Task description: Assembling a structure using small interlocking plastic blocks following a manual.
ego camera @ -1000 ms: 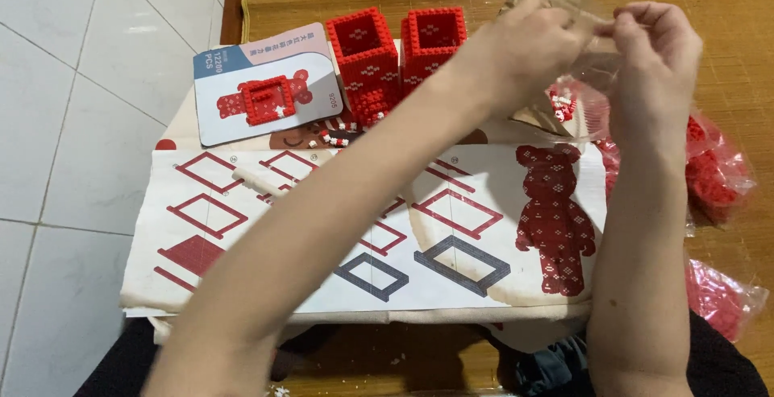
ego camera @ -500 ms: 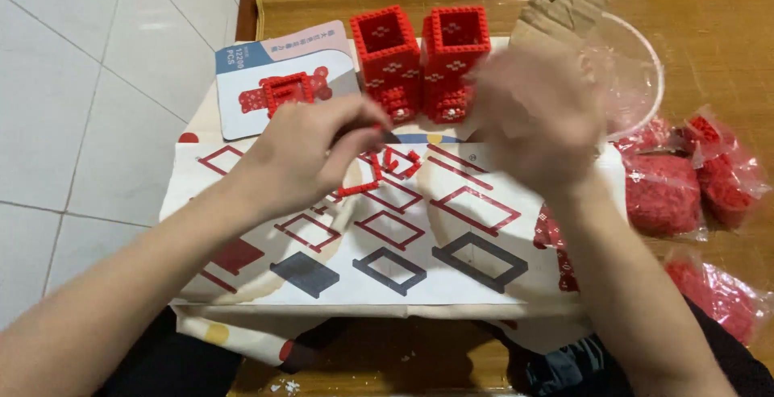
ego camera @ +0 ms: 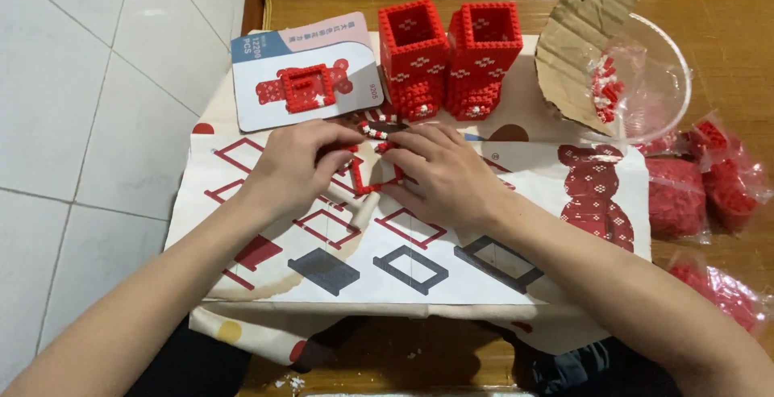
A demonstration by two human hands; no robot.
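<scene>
Both my hands rest on a printed instruction sheet (ego camera: 419, 268) spread before me. My left hand (ego camera: 294, 167) and my right hand (ego camera: 439, 175) pinch a small open frame of red bricks (ego camera: 367, 175) lying flat on the sheet between them. Just behind the fingers lie a few loose red and white brick strips (ego camera: 375, 127). Two red brick towers with white patterns, the left tower (ego camera: 413, 58) and the right tower (ego camera: 484, 58), stand upright side by side at the sheet's far edge.
A card with a red brick piece on it (ego camera: 302, 78) lies at the far left. A clear bowl (ego camera: 653, 83) with red bricks and a cardboard piece (ego camera: 580, 42) sits far right. Bags of red bricks (ego camera: 709, 187) lie along the right. White floor tiles (ego camera: 97, 123) are on the left.
Both hands came down from the bowl at the far right to the middle of the sheet and closed on the red brick frame.
</scene>
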